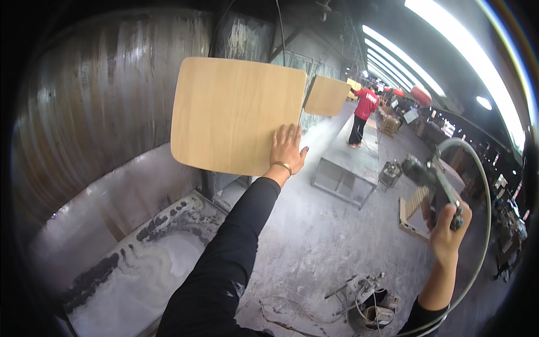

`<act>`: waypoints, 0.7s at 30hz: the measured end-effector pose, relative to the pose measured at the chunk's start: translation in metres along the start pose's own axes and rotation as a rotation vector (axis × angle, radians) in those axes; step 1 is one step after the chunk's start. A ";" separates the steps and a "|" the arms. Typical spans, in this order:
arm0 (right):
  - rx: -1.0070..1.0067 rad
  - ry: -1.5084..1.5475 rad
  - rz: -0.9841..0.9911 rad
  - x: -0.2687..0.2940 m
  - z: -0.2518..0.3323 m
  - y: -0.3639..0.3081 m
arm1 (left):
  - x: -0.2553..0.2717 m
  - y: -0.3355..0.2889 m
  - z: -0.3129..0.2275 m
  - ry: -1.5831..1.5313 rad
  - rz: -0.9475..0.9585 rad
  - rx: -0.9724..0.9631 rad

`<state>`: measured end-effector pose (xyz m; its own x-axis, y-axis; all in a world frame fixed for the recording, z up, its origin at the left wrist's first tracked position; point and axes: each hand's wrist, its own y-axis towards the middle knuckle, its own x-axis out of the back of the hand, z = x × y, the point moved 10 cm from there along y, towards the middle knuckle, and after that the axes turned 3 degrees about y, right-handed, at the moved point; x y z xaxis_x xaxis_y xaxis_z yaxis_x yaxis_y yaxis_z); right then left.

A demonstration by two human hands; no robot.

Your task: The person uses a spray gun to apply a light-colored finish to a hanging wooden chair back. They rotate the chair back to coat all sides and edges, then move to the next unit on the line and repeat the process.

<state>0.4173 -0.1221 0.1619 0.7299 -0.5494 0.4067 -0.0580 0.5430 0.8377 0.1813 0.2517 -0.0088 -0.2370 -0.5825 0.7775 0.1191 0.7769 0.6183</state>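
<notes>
A large pale wooden panel (236,112) with rounded corners stands upright in front of me at the upper left. My left hand (287,150), a bangle at its wrist, rests flat against the panel's lower right corner with its fingers stretched out. Over on the right, my right hand (449,227) is closed around the handle of a spray gun (441,180), held up and apart from the panel. A pale hose (487,208) loops from the gun down past my right forearm. What holds the panel up is hidden from me.
Behind the panel hangs a smaller wooden panel (327,95); a person in a red top (366,104) stands near it by a grey metal platform (342,171). A stained metal wall (112,112) and a whitish trough (140,275) lie left. Low on the floor are a bucket (377,317) and a slatted wooden piece (414,213).
</notes>
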 end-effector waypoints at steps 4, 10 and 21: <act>-0.027 -0.052 0.013 0.016 -0.004 -0.014 | -0.023 0.040 0.017 0.068 0.065 0.087; -0.042 0.025 0.092 -0.003 -0.005 -0.018 | -0.065 0.009 0.032 0.039 0.145 0.142; 0.560 0.118 0.613 -0.240 0.122 0.012 | -0.113 -0.046 0.007 -0.013 0.223 0.168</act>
<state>0.1583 -0.0612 0.1189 0.5239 -0.1728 0.8341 -0.7744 0.3111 0.5509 0.1960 0.2832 -0.1261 -0.2349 -0.3904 0.8902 0.0086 0.9149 0.4036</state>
